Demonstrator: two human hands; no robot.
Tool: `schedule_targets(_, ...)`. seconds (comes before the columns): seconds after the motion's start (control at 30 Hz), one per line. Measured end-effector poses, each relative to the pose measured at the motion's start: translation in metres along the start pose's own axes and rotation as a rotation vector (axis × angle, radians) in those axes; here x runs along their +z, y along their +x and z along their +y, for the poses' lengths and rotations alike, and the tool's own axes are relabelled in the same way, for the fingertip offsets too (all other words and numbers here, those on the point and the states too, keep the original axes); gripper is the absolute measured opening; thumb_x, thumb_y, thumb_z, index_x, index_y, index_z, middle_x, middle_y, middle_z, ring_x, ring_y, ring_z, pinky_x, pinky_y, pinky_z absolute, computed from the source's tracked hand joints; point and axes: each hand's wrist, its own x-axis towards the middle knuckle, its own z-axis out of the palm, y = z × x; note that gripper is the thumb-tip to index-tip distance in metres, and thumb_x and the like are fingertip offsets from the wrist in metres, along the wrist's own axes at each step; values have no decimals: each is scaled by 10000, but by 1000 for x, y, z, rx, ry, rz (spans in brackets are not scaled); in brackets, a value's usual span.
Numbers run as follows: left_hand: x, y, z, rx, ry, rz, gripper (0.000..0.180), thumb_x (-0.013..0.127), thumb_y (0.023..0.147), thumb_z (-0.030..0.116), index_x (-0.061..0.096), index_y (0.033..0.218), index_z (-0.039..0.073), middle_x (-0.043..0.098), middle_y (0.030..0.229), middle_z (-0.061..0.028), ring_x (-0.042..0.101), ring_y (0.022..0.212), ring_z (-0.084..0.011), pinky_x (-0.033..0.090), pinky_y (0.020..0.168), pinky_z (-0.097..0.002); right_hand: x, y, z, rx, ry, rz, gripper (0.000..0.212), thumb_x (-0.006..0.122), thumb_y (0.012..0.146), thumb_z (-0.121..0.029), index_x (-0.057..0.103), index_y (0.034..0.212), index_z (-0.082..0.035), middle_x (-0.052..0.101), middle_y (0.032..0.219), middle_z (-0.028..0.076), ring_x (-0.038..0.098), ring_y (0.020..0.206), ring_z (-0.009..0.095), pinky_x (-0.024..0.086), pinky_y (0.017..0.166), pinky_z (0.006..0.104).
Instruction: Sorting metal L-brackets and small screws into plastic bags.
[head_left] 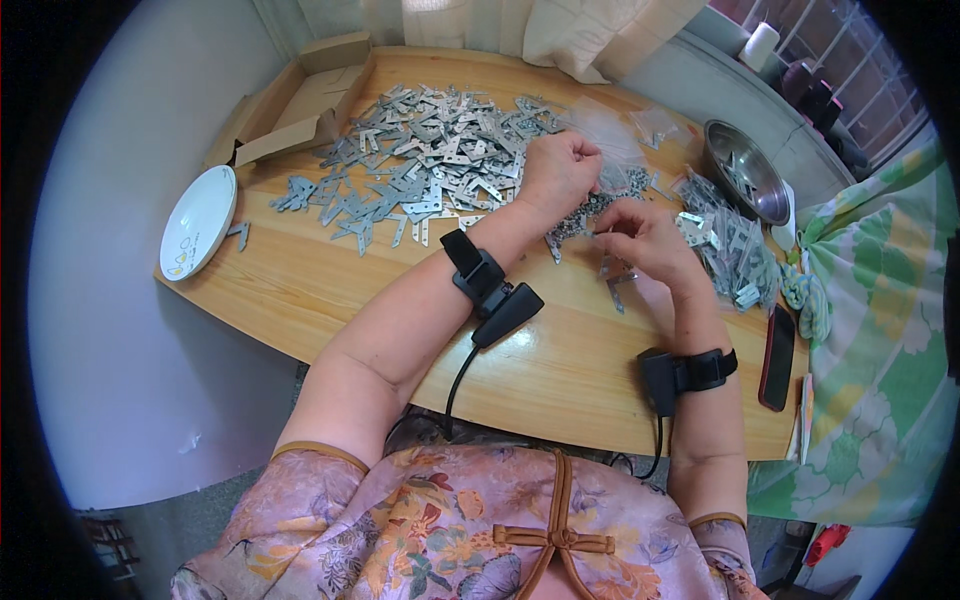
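Observation:
My left hand [562, 172] is closed, its fingers curled beside a heap of small metal screws [572, 222] and some clear plastic bags [607, 135]. Whatever it may hold is hidden. At the near right side of the screws, my right hand [652, 240] has thumb and fingertips drawn together. I cannot make out what is between them. Just below it shows a single L-shaped metal bracket [617, 290]; whether it lies on the table or hangs from the fingers I cannot tell. A large pile of flat silver corner brackets [430, 150] spreads left of my left hand.
An open cardboard box [300, 105] and a white oval plate [200, 222] are at the left. Filled clear packets [735, 255], a steel bowl [748, 172] and a phone [776, 358] are at the right. Black straps with cabled devices sit on both my forearms.

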Motion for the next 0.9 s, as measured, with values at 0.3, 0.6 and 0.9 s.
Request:
schedule_targets(0.3, 0, 1, -2, 5, 29, -7, 147, 595, 793, 84, 615, 888, -25, 604, 595, -60, 522, 440, -81, 400, 386, -208, -18, 1, -2, -159, 407, 299, 165, 660, 731, 22, 603, 886, 16, 607, 733, -13, 554, 640, 64, 451, 556, 198)
schedule_targets(0.6, 3, 1, -2, 3, 34, -26, 140, 600, 787, 85, 617, 873, -25, 602, 592, -58, 518, 437, -78, 401, 383, -209, 0, 11, 4, -389, -235, 689, 89, 678, 691, -20, 617, 756, -21, 607, 685, 61, 582, 601, 145, 454, 551, 242)
schedule_targets(0.9, 10, -2, -6, 51, 20, -87, 115, 595, 793, 76, 612, 852, -21, 600, 590, -54, 524, 452, -78, 407, 392, -210, 9, 19, 13, -475, -454, 835, 106, 668, 625, -40, 635, 720, -74, 614, 938, 52, 594, 802, 234, 478, 667, 320)
